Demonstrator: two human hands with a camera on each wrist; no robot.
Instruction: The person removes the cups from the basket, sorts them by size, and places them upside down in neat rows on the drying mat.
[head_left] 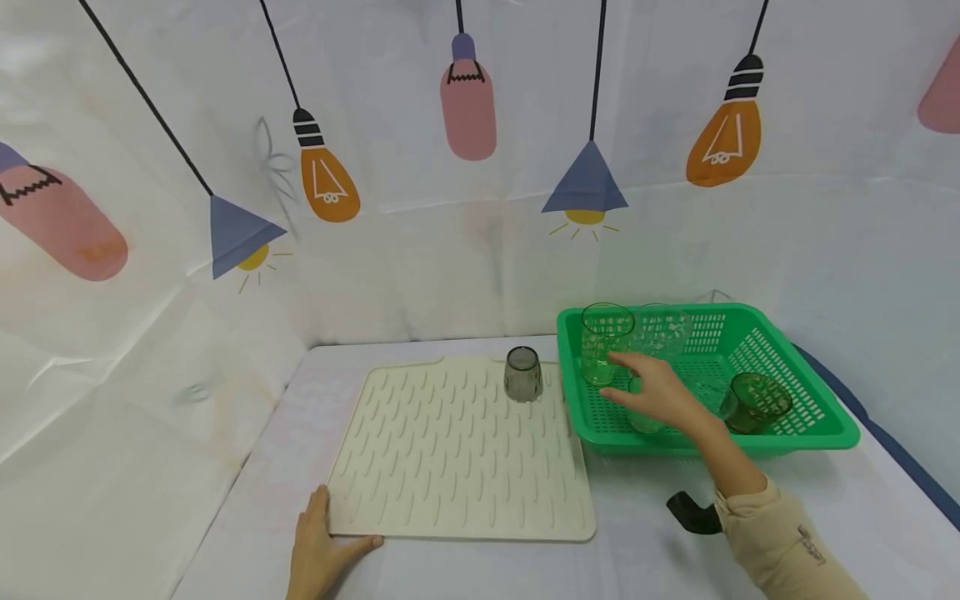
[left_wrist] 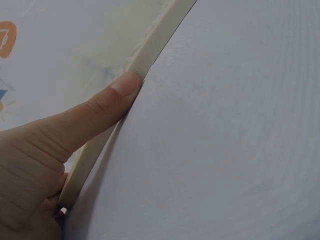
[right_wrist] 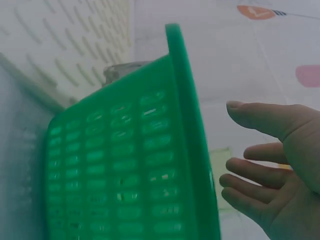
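My left hand (head_left: 318, 546) rests at the near left corner of a cream ridged drying mat (head_left: 450, 467). Its straight thumb (left_wrist: 107, 102) presses the mat's front edge, and its fingers lie along the left side. Over the green basket (head_left: 825, 432), my right hand (head_left: 656, 392) hovers with nothing held, thumb and fingers spread apart. A tall clear glass (head_left: 600, 342) stands in the basket just beyond those fingertips. A smaller glass (head_left: 643, 417) is partly hidden beneath the hand. Upside down on the mat's far right corner stands a small grey glass (head_left: 522, 375).
A patterned clear glass (head_left: 667, 325) is at the basket's back, and a dark tinted glass (head_left: 757, 404) leans at its right. A black curved object (head_left: 693, 513) shows beside the right sleeve. A white sheet with printed lamps hangs behind the table.
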